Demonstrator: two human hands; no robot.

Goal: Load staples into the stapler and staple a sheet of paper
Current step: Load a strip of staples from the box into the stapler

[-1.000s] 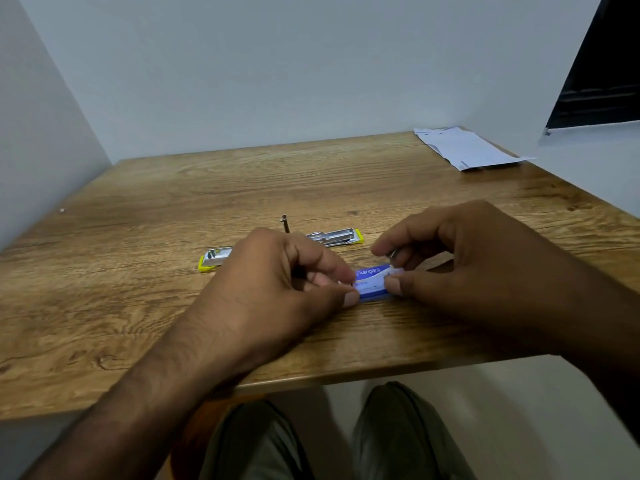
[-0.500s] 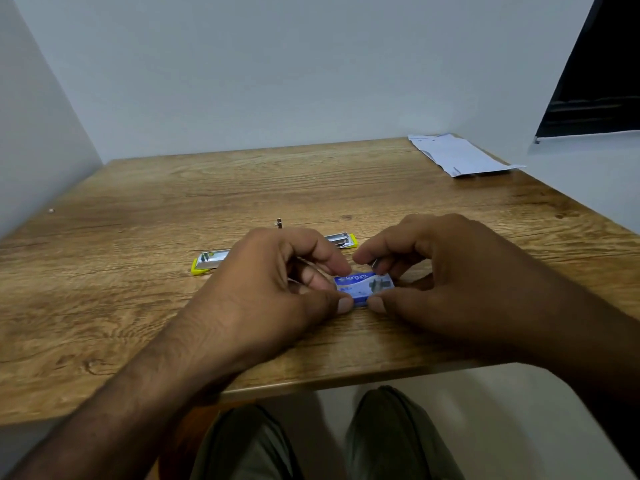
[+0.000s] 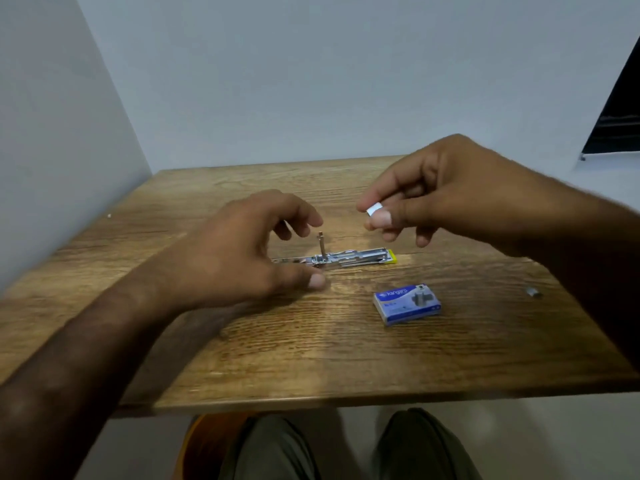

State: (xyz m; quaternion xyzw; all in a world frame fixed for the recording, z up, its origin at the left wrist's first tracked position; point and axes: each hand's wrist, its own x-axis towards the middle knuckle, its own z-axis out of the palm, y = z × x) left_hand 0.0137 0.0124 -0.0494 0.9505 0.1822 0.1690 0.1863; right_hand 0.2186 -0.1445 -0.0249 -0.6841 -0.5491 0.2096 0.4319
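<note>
Head view. The stapler [image 3: 349,259] lies opened flat on the wooden table [image 3: 311,368], near centre, its yellow-tipped end pointing to 3 o'clock and a thin metal pusher rod [image 3: 321,243] standing upright from its mid-section. The left hand [image 3: 242,258] rests at the stapler's 9 o'clock end, fingers loosely curled and spread, thumb tip on the table just beside the channel; it covers that end, and whether it actually pins the body cannot be told. The right hand [image 3: 446,192] hangs above the table at about 1 o'clock from the stapler, clear of it, thumb and forefinger pinched shut on a small silvery staple strip [image 3: 374,208]. The blue staple box [image 3: 408,304] lies closed at 5 o'clock from the stapler, apart from it. A small grey metallic piece [image 3: 534,292], likely a loose staple fragment, lies far out at 3 o'clock. No sheet of paper shows in this view.

Assessment: the step in hand appears to be seating the strip in the open channel. To do it well, the left hand should hold the stapler body steady, with the pusher kept back. The strip should come down legs-down, parallel to the channel, and be released only once level. A hard pinch risks snapping the strip; a skewed entry risks a jam.
</note>
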